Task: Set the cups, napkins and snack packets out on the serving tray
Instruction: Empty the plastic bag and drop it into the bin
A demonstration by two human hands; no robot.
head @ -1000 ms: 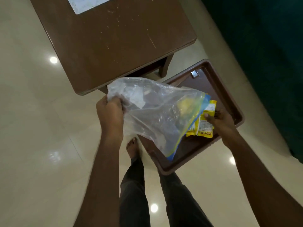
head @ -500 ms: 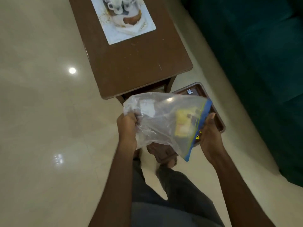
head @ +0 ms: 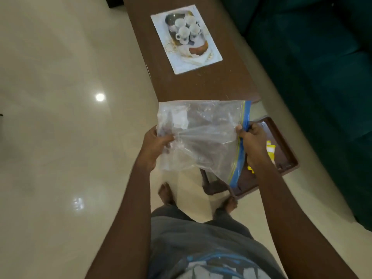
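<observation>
Glossy cream floor tile (head: pixel 60 137) is noted at far left, with a round light reflection on it.

Left hand (head: pixel 156 146): fingers are curled and clenched on the bunched closed end of a clear plastic zip bag (head: pixel 201 137); the film is gathered into creases at this grip.

The bag is held spread out between both hands, in the air in front of the near end of a brown wooden table (head: pixel 201 87). A white label is seen on the bag near the left hand, and the table wood is seen through the film. On the table top, further back, a white rectangular sheet (head: pixel 187 39) is lying flat; four white cups are shown on it, apparently as a printed picture.

Two bare feet (head: pixel 166 193) are seen on the floor below the bag.

Right hand (head: pixel 253 143): the bag's blue zip edge is pinched between thumb and curled fingers.

A brown serving tray (head: pixel 283 141) is lying on the floor just right of the table's near end, partly covered by the bag and the right forearm. Yellow snack packets (head: pixel 270 151) are lying in the tray, partly hidden by the right hand.

A dark green sofa (head: pixel 322 77) is recorded at far right, near the tray.
</observation>
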